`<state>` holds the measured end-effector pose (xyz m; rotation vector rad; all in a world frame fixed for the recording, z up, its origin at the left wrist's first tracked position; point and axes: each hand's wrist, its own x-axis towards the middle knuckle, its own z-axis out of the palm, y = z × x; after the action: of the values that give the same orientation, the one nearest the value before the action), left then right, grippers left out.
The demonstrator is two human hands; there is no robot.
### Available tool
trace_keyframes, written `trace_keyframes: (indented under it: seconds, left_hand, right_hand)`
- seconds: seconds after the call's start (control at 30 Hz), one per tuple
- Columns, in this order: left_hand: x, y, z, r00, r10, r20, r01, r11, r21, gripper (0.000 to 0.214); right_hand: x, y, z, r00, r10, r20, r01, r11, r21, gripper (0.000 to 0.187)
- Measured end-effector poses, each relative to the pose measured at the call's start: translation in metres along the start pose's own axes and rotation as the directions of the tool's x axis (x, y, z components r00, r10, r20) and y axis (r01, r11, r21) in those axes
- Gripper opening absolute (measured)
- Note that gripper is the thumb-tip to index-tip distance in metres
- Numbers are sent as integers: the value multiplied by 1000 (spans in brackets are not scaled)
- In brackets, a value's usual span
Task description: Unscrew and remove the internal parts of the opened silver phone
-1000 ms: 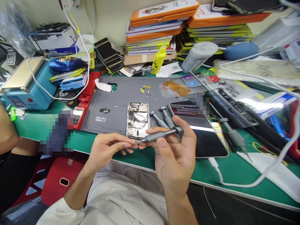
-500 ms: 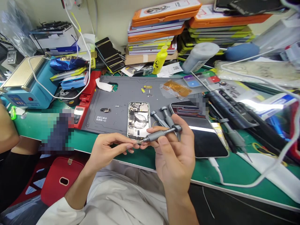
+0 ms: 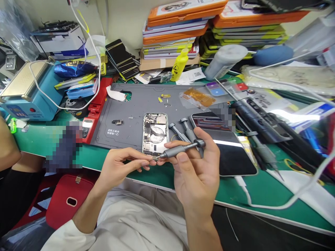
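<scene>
My right hand [image 3: 196,174] grips a grey precision screwdriver [image 3: 180,149], its shaft pointing left. My left hand [image 3: 123,165] is pinched at the screwdriver's tip; whatever sits between its fingertips is too small to make out. Both hands hover at the near edge of the table, just in front of an opened phone [image 3: 155,132] with its insides exposed, lying on a grey work mat [image 3: 136,104]. Two more grey screwdrivers [image 3: 183,129] lie on the mat right of the phone.
A phone screen [image 3: 225,146] lies face up at the right. Small parts [image 3: 117,122] and screws dot the mat. Orange and yellow boxes [image 3: 178,28] are stacked at the back. A blue heating machine [image 3: 26,90] stands at the left, white cables at the right. Another person's arm [image 3: 5,146] shows at far left.
Hardly anything has moved. Both hands stay together at the screwdriver tip, with only a slight shift of the view.
</scene>
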<state>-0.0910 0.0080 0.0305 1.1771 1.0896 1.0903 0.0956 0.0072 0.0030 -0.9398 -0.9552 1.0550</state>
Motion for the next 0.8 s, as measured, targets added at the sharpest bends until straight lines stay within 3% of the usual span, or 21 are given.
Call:
trace_keyframes:
  seconds: [0.2,0.4,0.8]
  left_hand:
    - [0,-1,-1,1000,9,22,-8,999,-36,19]
    - [1,0,-1,997,53,52,-50,997,-55,14]
    - [-1,0,-3,998,27,65,-23,998,-63,8]
  right_hand:
    - [2,-2,0,1000,10,11,-11,996,84,48]
    - [4,-9,1,989,137,51,-146,960,237,47]
    - [3,-3,0,996,52,70,-64,980,187,47]
